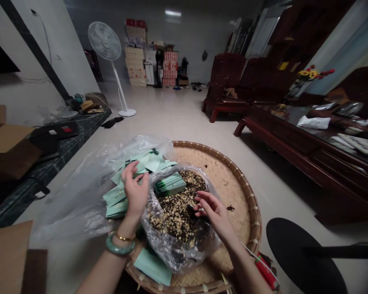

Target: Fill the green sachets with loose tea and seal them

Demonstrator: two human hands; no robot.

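At the bottom of the frame, a flat green packet point(153, 266) lies on a round woven tray point(236, 196). A green bangle point(119, 245) and a thin gold bangle point(124, 237) are on the left wrist. In the middle, an open clear bag point(178, 261) sits on the tray, with lots of dark and pale bits point(174, 222) inside. The right hand point(214, 212) is over the bag's right side. Its fingers are bent; it is hard to tell if they pinch something small. A stack of green packets point(172, 184) lies on the bits. The left hand point(136, 190) is left of the stack, its fingers a little curled and spread apart, in front of a heap of green packets point(115, 198). Farther back, a dark wooden desk point(282, 141) is at the right, a white fan point(104, 41) stands at the upper left, and boxes point(135, 65) are piled at the top.
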